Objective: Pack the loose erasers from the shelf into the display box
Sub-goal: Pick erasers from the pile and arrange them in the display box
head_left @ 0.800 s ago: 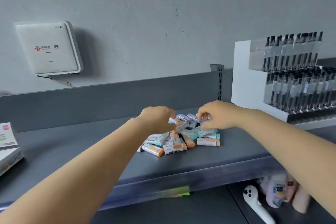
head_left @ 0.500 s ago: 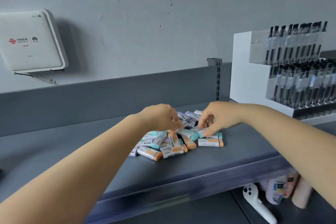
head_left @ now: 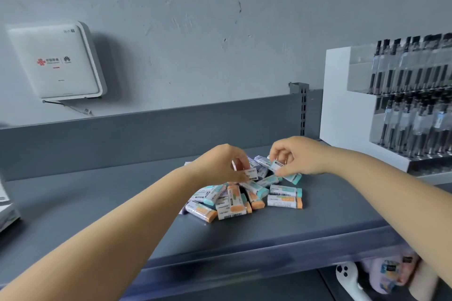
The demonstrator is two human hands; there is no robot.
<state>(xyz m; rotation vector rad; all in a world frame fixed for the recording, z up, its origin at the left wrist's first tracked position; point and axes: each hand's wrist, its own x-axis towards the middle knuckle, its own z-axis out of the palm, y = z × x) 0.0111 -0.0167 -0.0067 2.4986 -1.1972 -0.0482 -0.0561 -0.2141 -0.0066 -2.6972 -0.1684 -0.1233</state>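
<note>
A heap of several small wrapped erasers, with orange, teal and lilac ends, lies on the grey shelf in the middle of the head view. My left hand is over the heap's back left and pinches a white-sleeved eraser. My right hand is at the heap's back right and pinches a teal-ended eraser between thumb and fingers. A white box shows partly at the left edge; I cannot tell whether it is the display box.
A white pen display rack full of black pens stands at the shelf's right end. A white wall-mounted router hangs at the upper left. Below the shelf at the lower right lie a white controller and pastel packets.
Both hands have lifted a little from the heap, each now with an eraser pinched. The view shifted so the router sits more to the right and the box edge reappears at left.
</note>
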